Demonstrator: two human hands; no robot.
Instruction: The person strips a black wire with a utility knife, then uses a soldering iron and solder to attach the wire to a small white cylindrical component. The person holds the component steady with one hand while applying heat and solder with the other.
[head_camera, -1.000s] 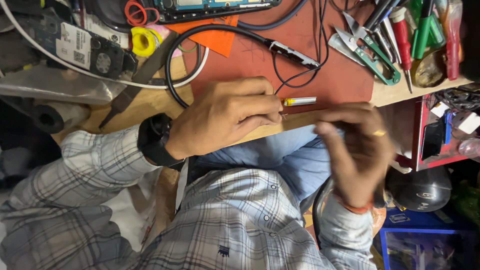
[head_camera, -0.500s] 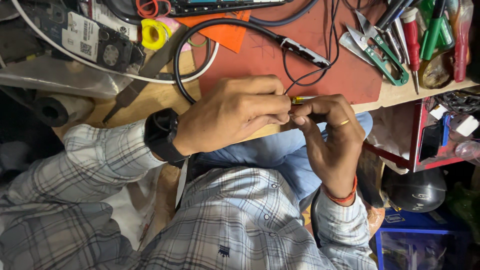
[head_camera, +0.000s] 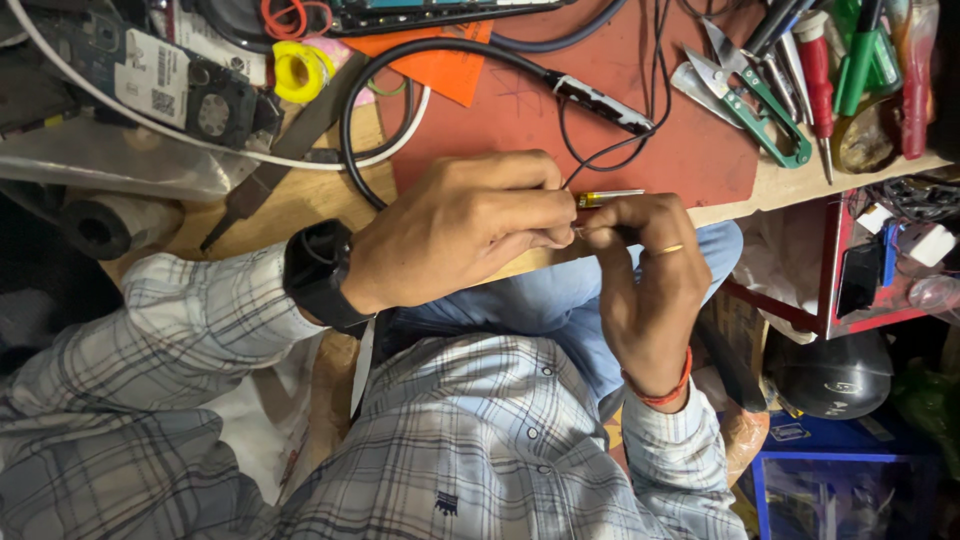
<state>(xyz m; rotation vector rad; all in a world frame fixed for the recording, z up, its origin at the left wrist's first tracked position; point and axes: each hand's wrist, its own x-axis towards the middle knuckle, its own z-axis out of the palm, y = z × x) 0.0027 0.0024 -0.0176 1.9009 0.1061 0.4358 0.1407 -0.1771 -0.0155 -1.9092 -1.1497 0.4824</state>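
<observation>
Wooden workbench (head_camera: 300, 200), cluttered, spanning the upper frame. Red mat (head_camera: 690, 150) at upper centre, with black cable (head_camera: 450, 50) looping across its left edge. Green-handled snips (head_camera: 760, 100) and screwdrivers (head_camera: 850, 60) at upper right. Yellow tape roll (head_camera: 298, 72) and circuit board (head_camera: 150, 75) at upper left; grey roll (head_camera: 105, 225) below them.

I see hands (head_camera: 470, 230) (head_camera: 645, 275) meeting at bench edge (head_camera: 300, 205) | mat (head_camera: 620, 150) behind them | snips (head_camera: 745, 95) on mat, right | tape roll (head_camera: 300, 72) far left

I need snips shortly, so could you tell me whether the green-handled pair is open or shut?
Open: the green-handled snips lie with blades spread.
</observation>
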